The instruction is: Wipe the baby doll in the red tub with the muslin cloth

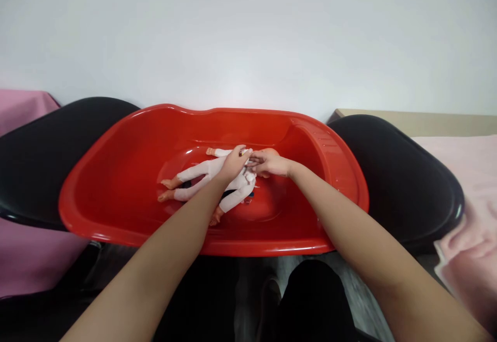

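A doll point(200, 170) in white clothes lies on its back inside a red baby bathtub point(116, 187), its feet to the left and its head point(271, 152) to the right. My left hand point(235, 162) rests on its chest, fingers closed at the white clothing near the neck. From the right, my right hand point(271, 164) reaches over beside the head, its fingers stretched and slightly apart at the collar. Both hands' fingertips nearly meet there. Part of the doll's head and chest is hidden behind my hands. A small dark and yellow detail shows by my left fingertips.
The tub stands across black chair seats, one at the left point(34, 171) and one at the right point(404, 181), against a pale wall point(248, 36). Pink cloth point(34, 259) hangs at the left; paler pink fabric point(477, 187) lies at the right. My knees are below the tub's front rim.
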Tool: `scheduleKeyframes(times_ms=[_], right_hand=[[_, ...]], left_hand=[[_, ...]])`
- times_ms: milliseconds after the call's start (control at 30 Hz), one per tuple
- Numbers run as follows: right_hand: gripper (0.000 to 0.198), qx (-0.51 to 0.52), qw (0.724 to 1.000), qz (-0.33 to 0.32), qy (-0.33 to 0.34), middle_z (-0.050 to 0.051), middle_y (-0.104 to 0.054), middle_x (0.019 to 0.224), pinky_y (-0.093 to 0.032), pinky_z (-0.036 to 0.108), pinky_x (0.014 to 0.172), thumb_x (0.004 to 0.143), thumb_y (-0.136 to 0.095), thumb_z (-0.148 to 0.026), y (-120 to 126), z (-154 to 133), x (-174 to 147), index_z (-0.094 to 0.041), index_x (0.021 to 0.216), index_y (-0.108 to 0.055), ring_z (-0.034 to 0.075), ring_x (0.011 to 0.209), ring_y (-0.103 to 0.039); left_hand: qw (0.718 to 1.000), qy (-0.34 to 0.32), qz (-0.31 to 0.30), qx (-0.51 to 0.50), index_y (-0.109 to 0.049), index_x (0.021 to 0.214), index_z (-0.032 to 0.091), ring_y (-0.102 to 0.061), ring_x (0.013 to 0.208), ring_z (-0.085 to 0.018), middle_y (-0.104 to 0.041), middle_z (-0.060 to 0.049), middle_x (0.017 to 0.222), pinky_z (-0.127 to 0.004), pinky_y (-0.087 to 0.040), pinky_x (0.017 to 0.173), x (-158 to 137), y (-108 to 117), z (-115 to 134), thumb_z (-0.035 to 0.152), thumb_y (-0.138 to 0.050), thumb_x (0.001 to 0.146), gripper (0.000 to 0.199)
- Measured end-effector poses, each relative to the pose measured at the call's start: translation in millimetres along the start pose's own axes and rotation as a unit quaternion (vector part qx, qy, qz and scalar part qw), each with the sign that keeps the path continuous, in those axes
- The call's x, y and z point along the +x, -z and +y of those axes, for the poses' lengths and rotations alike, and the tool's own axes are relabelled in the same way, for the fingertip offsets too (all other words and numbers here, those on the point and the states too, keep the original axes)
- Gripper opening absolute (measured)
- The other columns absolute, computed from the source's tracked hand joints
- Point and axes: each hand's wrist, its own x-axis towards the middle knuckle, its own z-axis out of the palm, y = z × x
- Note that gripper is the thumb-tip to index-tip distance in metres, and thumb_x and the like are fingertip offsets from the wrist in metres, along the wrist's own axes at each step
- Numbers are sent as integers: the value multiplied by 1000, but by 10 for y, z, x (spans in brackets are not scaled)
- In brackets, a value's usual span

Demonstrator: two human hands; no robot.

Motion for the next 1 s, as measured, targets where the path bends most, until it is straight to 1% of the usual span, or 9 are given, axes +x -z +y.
scheduleKeyframes(times_ms=[133, 233, 333, 400, 467, 533, 733, 900, 1000], right_hand=[[33, -86, 991, 91, 41, 4, -76, 93, -60, 35, 76, 77, -81, -25, 70, 68, 51, -23, 109, -74, 23, 85, -73], [27, -177, 961, 191, 89, 9, -78, 106, -57, 42, 99, 82, -73, -20, 127, 90, 53, -20, 109, -76, 24, 101, -73], [57, -328, 910, 233, 101, 16, -66, 143, -43, 50, 119, 80, -77, -24, 194, 95, 26, -18, 137, -68, 32, 137, -58], [90, -413, 886, 204, 56, 17, -47, 164, -30, 58, 126, 72, -87, -30, 231, 110, 5, -21, 155, -54, 38, 154, -36], [111, -463, 873, 154, -14, 15, -30, 174, -21, 67, 126, 64, -94, -32, 252, 134, -8, -28, 163, -42, 43, 160, -22], [116, -490, 861, 121, -67, 12, -24, 176, -19, 71, 124, 63, -94, -34, 257, 154, -13, -34, 164, -38, 44, 161, -17], [102, -523, 837, 116, -109, 14, -43, 161, -45, 57, 110, 67, -91, -38, 220, 111, -30, -31, 157, -46, 45, 143, -41], [93, -543, 822, 121, -123, 17, -49, 147, -49, 54, 102, 65, -92, -48, 184, 41, -71, -27, 147, -54, 46, 134, -46], [95, -538, 823, 119, -134, 17, -49, 144, -49, 53, 103, 62, -94, -51, 175, 32, -73, -25, 145, -55, 47, 136, -44]], left_hand=[[998, 3, 32, 46, -69, 114, 19, -69, 112, -26, -75, -12, 116, -39, -51, 101, 1, 37, -24, 31, -61, 97, 22], [992, 2, 86, 88, -68, 101, 21, -69, 107, -27, -76, -10, 108, -42, -50, 102, 13, 85, -48, 28, -59, 97, 13], [980, 37, 175, 92, -67, 102, 21, -68, 112, -28, -75, -12, 115, -42, -48, 106, 56, 153, -72, 30, -58, 97, 14], [972, 73, 212, 77, -66, 103, 20, -68, 112, -27, -74, -13, 116, -40, -49, 105, 88, 187, -77, 33, -55, 99, 18], [974, 97, 195, 67, -67, 105, 18, -69, 112, -28, -74, -15, 115, -39, -49, 104, 102, 198, -70, 35, -54, 99, 22], [983, 90, 140, 74, -69, 111, 17, -69, 115, -29, -74, -15, 118, -40, -49, 106, 90, 184, -51, 32, -56, 97, 25], [997, 2, 2, 80, -70, 120, 18, -63, 128, -31, -72, -13, 129, -40, -46, 113, -32, 64, 47, 19, -61, 87, 34], [990, 112, -2, -90, -69, 114, 14, -73, 102, -28, -73, -14, 117, -40, -61, 88, -31, 44, 97, 9, -54, 84, 34], [965, 174, 59, -186, -65, 118, 11, -73, 95, -25, -72, -16, 117, -38, -63, 80, 26, 86, 61, 7, -53, 86, 35]])
